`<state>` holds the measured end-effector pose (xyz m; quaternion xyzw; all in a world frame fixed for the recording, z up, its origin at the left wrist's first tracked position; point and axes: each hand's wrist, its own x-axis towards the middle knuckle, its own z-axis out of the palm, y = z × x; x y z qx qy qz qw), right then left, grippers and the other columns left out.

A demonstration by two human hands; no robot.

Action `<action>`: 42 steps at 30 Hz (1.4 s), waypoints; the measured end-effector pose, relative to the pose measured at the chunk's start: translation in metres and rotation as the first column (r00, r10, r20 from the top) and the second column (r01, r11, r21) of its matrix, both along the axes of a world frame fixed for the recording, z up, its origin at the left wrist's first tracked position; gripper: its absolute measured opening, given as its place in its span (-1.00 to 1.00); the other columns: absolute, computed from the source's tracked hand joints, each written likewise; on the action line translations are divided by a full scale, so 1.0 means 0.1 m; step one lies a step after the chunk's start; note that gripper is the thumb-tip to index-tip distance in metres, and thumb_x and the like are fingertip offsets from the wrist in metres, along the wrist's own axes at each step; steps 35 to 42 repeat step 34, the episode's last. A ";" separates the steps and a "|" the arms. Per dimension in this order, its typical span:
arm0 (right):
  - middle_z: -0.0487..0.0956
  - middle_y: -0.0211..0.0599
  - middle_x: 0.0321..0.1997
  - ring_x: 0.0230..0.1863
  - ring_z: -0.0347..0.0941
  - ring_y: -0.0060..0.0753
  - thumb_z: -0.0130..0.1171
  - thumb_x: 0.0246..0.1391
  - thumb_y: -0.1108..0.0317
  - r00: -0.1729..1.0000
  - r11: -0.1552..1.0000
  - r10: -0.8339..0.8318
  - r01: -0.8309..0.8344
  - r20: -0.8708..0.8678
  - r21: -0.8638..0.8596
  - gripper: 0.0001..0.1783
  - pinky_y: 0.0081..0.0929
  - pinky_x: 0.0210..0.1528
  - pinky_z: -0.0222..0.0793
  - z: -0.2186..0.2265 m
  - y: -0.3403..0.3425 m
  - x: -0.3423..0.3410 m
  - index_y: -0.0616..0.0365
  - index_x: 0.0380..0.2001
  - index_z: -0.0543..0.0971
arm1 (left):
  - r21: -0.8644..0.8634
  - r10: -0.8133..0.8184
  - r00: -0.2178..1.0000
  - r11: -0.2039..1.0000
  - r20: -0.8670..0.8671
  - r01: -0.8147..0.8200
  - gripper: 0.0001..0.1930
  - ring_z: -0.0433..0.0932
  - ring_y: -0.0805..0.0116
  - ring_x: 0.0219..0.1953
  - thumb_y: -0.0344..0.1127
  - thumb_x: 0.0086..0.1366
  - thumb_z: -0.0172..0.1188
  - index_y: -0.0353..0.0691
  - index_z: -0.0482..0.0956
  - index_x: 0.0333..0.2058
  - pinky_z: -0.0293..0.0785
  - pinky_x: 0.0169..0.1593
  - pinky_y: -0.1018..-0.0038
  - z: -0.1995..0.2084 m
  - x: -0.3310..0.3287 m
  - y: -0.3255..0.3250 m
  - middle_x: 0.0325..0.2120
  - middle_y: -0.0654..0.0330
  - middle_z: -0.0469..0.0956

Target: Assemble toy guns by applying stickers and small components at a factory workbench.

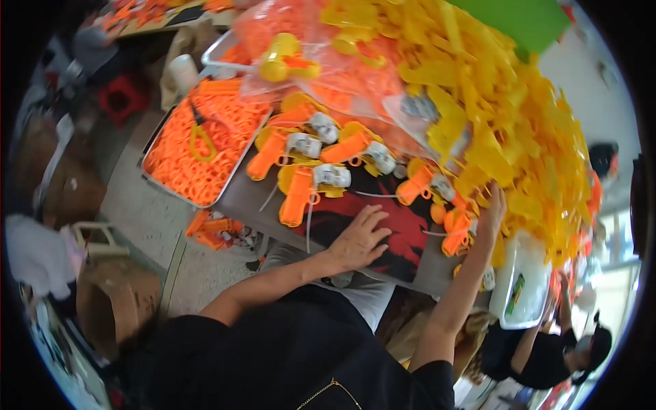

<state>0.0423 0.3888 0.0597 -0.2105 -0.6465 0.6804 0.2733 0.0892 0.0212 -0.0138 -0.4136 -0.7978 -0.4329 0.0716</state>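
Where the fingers meet the work, entries start there and move outward.

Left fingers: spread and flat, palm down; left hand (357, 240) rests on the red-and-black mat (403, 236), holding nothing.
Right fingers: loosely spread, pointing up into the foot of the yellow pile (492, 116); right hand (490, 213) touches yellow pieces there. Whether anything is pinched, cannot tell; the tips are partly hidden.
Nearest right hand: orange toy (456, 232) with a yellow body, just beside the wrist; a second like it (418, 183) a little further left.
Nearest left hand: orange-and-yellow toy (301, 191) with a white part on top, lying ahead of the fingertips, apart from them.
Row of toys: several more of the same kind lie side by side across the counter (239, 195), between the mat and the bags.
Bags: clear plastic bags (287, 34) of orange parts behind the row; one yellow-and-orange toy (283, 60) lies on top.
Tray: metal tray (156, 147) at the left end of the counter, full of small orange parts, a yellow loop lying on them.
Tub: white plastic tub (523, 280) under the right forearm, at the counter edge.
Floor: orange pieces (213, 231) lie below the tray.
Other person: dark clothes, lower right (540, 355), well apart from both hands.
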 end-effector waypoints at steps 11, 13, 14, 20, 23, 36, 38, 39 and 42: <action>0.52 -0.06 0.17 0.22 0.35 0.08 0.26 0.21 0.19 0.762 0.081 -0.490 0.524 -0.424 0.848 -0.55 -0.05 0.24 0.24 -0.25 -0.41 -0.51 0.25 0.06 0.57 | -0.020 0.057 0.998 0.998 -0.020 -0.057 -0.60 0.18 -0.19 0.38 -0.30 0.18 0.37 -0.25 0.59 0.00 0.23 0.42 0.03 -0.07 0.02 -0.07 0.20 -0.08 0.33; 0.51 -0.12 0.18 0.25 0.30 0.03 0.26 0.20 0.14 0.865 0.080 -0.374 0.389 -0.334 0.918 -0.62 -0.04 0.24 0.18 -0.09 -0.84 -0.62 0.13 -0.02 0.65 | -0.003 0.048 0.999 0.999 -0.015 -0.048 -0.60 0.19 -0.19 0.37 -0.31 0.16 0.38 -0.28 0.60 -0.03 0.23 0.42 0.04 -0.06 0.02 -0.07 0.19 -0.10 0.35; 0.51 -0.15 0.17 0.27 0.28 0.00 0.26 0.20 0.08 0.887 0.001 -0.390 0.268 -0.247 0.963 -0.64 -0.04 0.25 0.14 -0.04 -1.02 -0.71 0.05 -0.07 0.69 | 0.015 0.051 0.999 0.999 -0.012 -0.051 -0.61 0.21 -0.20 0.36 -0.32 0.14 0.39 -0.30 0.61 -0.06 0.22 0.42 0.06 -0.06 0.01 -0.07 0.17 -0.12 0.36; 0.60 -0.20 -0.12 0.03 0.42 -0.10 0.26 0.04 -0.10 0.877 0.046 -0.475 -0.062 0.077 0.997 -0.55 -0.03 0.08 0.23 0.13 -1.07 -1.10 0.03 -0.22 0.74 | 0.059 0.027 1.000 0.998 -0.006 -0.027 -0.61 0.23 -0.23 0.34 -0.36 0.11 0.41 -0.29 0.57 -0.08 0.25 0.40 0.03 -0.09 -0.02 -0.01 0.14 -0.11 0.35; 0.57 -0.32 -0.36 -0.23 0.43 -0.28 0.25 0.03 -0.10 0.915 0.461 -0.215 -0.213 0.341 0.862 -0.53 -0.23 -0.12 0.29 0.54 -0.93 -0.95 0.13 -0.32 0.69 | 0.055 0.041 0.999 0.998 -0.005 -0.040 -0.63 0.22 -0.20 0.37 -0.36 0.15 0.40 -0.24 0.59 -0.05 0.28 0.38 0.03 -0.08 -0.06 0.01 0.18 -0.06 0.36; 0.56 -0.41 -0.36 -0.31 0.41 -0.61 0.33 0.20 0.35 0.643 0.465 0.430 -0.760 0.634 0.454 -0.82 -0.64 -0.17 0.32 -0.04 -1.40 0.74 0.16 -0.16 0.64 | 0.533 0.377 0.926 0.781 0.013 -0.325 -0.76 0.54 -0.02 -0.16 -0.68 0.17 0.21 -0.22 0.61 -0.22 0.52 -0.08 0.23 0.05 0.40 -0.72 -0.17 0.07 0.55; 0.56 -0.41 -0.36 -0.31 0.41 -0.61 0.33 0.20 0.35 0.643 0.465 0.430 -0.760 0.634 0.454 -0.82 -0.64 -0.17 0.32 -0.04 -1.40 0.74 0.16 -0.16 0.64 | 0.533 0.377 0.926 0.781 0.013 -0.325 -0.76 0.54 -0.02 -0.16 -0.68 0.17 0.21 -0.22 0.61 -0.22 0.52 -0.08 0.23 0.05 0.40 -0.72 -0.17 0.07 0.55; 0.56 -0.41 -0.36 -0.31 0.41 -0.61 0.33 0.20 0.35 0.643 0.465 0.430 -0.760 0.634 0.454 -0.82 -0.64 -0.17 0.32 -0.04 -1.40 0.74 0.16 -0.16 0.64 | 0.533 0.377 0.926 0.781 0.013 -0.325 -0.76 0.54 -0.02 -0.16 -0.68 0.17 0.21 -0.22 0.61 -0.22 0.52 -0.08 0.23 0.05 0.40 -0.72 -0.17 0.07 0.55; 0.56 -0.41 -0.36 -0.31 0.41 -0.61 0.33 0.20 0.35 0.643 0.465 0.430 -0.760 0.634 0.454 -0.82 -0.64 -0.17 0.32 -0.04 -1.40 0.74 0.16 -0.16 0.64 | 0.533 0.377 0.926 0.781 0.013 -0.325 -0.76 0.54 -0.02 -0.16 -0.68 0.17 0.21 -0.22 0.61 -0.22 0.52 -0.08 0.23 0.05 0.40 -0.72 -0.17 0.07 0.55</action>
